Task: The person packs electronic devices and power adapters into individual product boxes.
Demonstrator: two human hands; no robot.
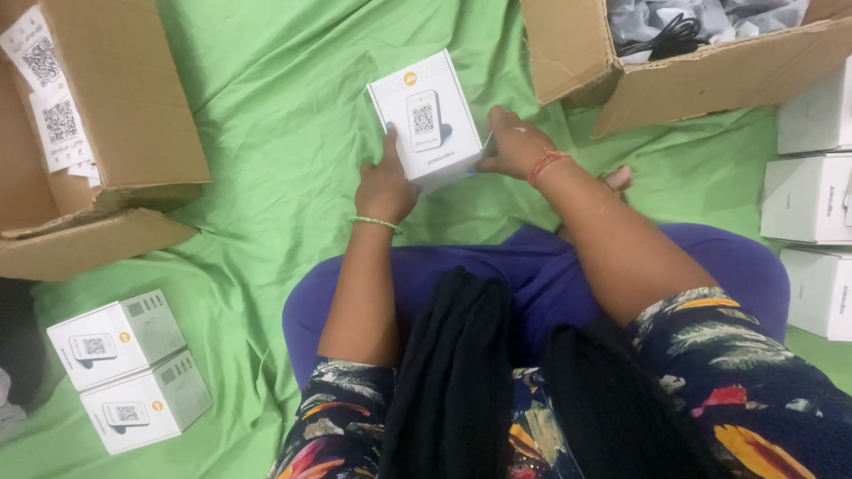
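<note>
A small white product box (427,120) with a device picture on its top stands on the green sheet (275,106) in front of my knees. My left hand (385,184) grips its left side, with a green bangle at the wrist. My right hand (513,145) holds its right side; a red thread circles that wrist. Both hands hold the box between them.
An open cardboard carton (106,133) with printed sheets lies at the left. Another carton (692,62) holding cables and wrapped items sits at the top right. Two white boxes (124,368) lie at the lower left. A stack of white boxes (816,200) stands at the right edge.
</note>
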